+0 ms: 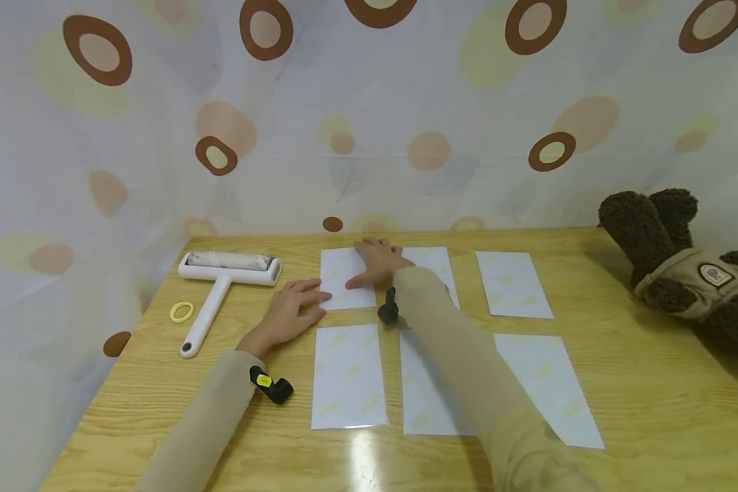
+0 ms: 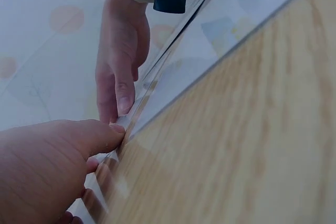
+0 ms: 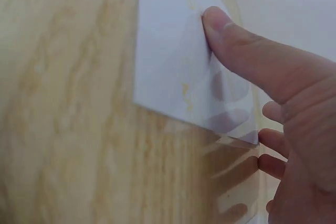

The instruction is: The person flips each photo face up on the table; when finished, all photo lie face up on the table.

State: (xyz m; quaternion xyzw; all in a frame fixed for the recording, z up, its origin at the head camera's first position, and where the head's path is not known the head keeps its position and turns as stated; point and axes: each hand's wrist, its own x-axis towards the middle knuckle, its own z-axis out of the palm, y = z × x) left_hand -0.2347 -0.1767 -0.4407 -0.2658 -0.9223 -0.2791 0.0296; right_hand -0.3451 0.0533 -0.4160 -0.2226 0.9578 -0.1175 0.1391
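Note:
A white rectangular sheet (image 1: 337,270) with faint yellow marks lies at the back left of the grid of sheets. My right hand (image 1: 380,263) rests over its right part, fingers spread toward the far edge. In the right wrist view, the thumb (image 3: 218,24) lies on the sheet's surface, and the fingertips are along its edge. My left hand (image 1: 288,313) is flat at the sheet's left side, fingertips touching its edge. The left wrist view shows the left thumb (image 2: 105,136) at a sheet corner, close to the right fingers. Neither hand visibly pinches the sheet.
Several similar sheets (image 1: 347,376) lie in two rows, some partly hidden by my right arm. A white lint roller (image 1: 221,280) and a yellow ring (image 1: 181,312) are at left. A brown plush toy (image 1: 682,273) lies at right. A patterned curtain (image 1: 369,102) hangs behind the table.

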